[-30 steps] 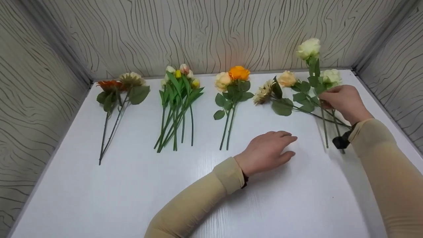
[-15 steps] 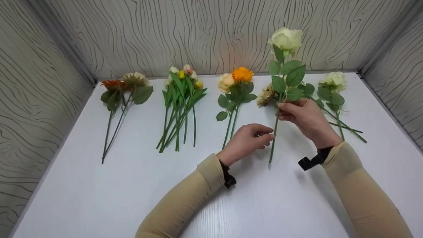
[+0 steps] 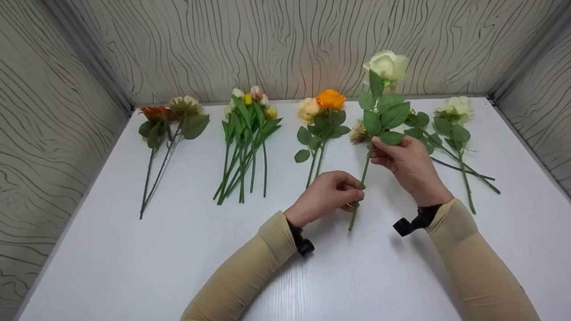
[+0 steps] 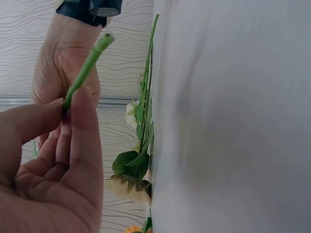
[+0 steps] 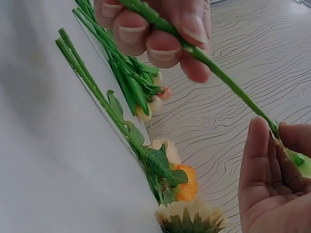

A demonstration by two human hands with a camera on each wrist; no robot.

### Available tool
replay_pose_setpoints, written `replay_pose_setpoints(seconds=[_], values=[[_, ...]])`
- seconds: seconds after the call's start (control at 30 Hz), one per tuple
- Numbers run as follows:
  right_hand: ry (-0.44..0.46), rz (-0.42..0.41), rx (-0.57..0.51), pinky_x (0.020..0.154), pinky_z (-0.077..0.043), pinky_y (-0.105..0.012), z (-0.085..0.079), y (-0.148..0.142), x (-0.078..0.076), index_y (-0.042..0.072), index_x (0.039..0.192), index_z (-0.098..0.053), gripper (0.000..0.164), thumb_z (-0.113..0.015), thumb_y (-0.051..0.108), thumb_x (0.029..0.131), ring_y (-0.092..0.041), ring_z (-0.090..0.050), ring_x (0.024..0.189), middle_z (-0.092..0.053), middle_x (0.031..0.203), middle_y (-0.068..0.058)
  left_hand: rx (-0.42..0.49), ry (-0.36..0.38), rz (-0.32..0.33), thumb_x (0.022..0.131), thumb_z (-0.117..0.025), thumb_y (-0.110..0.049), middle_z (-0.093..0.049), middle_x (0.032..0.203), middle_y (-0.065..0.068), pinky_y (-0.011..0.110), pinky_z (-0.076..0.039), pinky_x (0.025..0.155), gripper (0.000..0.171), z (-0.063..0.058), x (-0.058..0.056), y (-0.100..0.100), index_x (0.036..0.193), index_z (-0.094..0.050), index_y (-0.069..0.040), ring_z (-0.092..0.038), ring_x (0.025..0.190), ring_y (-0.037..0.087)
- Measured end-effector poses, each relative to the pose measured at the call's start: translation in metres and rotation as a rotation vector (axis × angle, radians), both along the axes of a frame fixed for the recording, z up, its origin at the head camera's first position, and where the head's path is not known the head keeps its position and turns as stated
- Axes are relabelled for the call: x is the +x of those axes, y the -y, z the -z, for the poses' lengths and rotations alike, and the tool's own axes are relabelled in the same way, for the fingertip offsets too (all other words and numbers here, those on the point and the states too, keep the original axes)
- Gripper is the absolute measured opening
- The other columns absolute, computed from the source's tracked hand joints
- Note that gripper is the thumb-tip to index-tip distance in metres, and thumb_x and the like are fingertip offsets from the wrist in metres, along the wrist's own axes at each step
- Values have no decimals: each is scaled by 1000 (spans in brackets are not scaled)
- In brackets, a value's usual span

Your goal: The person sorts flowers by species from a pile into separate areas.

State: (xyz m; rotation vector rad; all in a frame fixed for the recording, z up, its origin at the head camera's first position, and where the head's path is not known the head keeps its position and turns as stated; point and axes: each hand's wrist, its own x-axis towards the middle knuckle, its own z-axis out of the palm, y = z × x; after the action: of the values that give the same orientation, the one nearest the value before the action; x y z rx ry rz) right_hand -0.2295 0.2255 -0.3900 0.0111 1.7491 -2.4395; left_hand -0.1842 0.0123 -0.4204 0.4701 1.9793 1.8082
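A white rose (image 3: 387,67) with green leaves is held up above the table, its stem slanting down to the left. My right hand (image 3: 408,167) pinches the stem just under the leaves. Lower down, my left hand (image 3: 328,196) pinches the same stem near its cut end, which pokes out past the thumb and finger in the left wrist view. Behind the right hand, a beige flower (image 3: 358,132) is partly hidden. Another white rose (image 3: 455,109) lies at the right, its stem near other crossing stems.
On the white table (image 3: 134,267), an orange rose (image 3: 331,99) and a peach rose (image 3: 308,110) lie together. Left of them are several tulips (image 3: 243,120). A rust-orange flower (image 3: 156,113) and a cream flower (image 3: 186,106) lie far left. Patterned walls (image 3: 267,44) enclose the table.
My right hand has lifted the white rose from the right-hand group and carried it left towards the middle. My left hand has moved left and taken hold of the lower stem.
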Motion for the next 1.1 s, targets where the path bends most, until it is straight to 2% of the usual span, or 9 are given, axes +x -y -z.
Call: replay_pose_setpoints(seconds=[0.1,0.27,0.47,0.63,0.8,0.93,1.1], values=[[-1,-3,2,73,-61,-29,1,-1,1,-2,104,-75,15,-77,6,92,-20,-70,73,-73,89,-13,2,24,24,97,-72,-11,-74,100,18,32,-62,72,19,0,0,-1,112,-73,0,-71,78,17],[-7,-41,34,76,-61,-29,4,4,3,-3,115,-71,26,-77,7,92,-20,-70,75,-73,92,-13,56,41,-25,98,-72,-13,-74,95,10,34,-62,74,17,0,-3,2,113,-74,-4,-73,80,20],[-38,-94,105,80,-60,-30,7,11,5,-5,120,-66,33,-76,10,93,-19,-69,81,-72,97,-12,73,40,-67,98,-72,-14,-73,95,8,35,-62,74,15,-3,-9,7,110,-73,-6,-73,83,21],[-51,-102,147,82,-59,-30,7,14,8,-9,121,-64,39,-78,14,93,-19,-69,82,-71,99,-13,65,14,-75,97,-73,-14,-73,99,13,34,-62,74,13,-6,-11,7,108,-72,-6,-73,82,21],[-52,-120,159,85,-59,-31,7,13,7,-10,126,-59,45,-77,15,93,-20,-69,86,-69,104,-15,1,-7,-79,97,-73,-13,-73,99,14,33,-62,74,9,-12,-14,7,104,-72,-7,-71,79,20],[-37,-113,128,88,-58,-31,8,8,3,-9,131,-56,45,-74,12,95,-22,-70,92,-68,110,-14,-63,-15,-108,97,-73,-13,-72,101,15,33,-62,74,8,-19,-27,13,103,-72,-7,-70,79,19],[-38,-86,73,88,-58,-30,11,2,-1,-5,132,-59,40,-71,12,98,-22,-69,95,-68,112,-14,-143,0,-198,98,-73,-15,-72,98,9,35,-62,75,8,-18,-51,24,102,-72,-8,-70,78,19]])
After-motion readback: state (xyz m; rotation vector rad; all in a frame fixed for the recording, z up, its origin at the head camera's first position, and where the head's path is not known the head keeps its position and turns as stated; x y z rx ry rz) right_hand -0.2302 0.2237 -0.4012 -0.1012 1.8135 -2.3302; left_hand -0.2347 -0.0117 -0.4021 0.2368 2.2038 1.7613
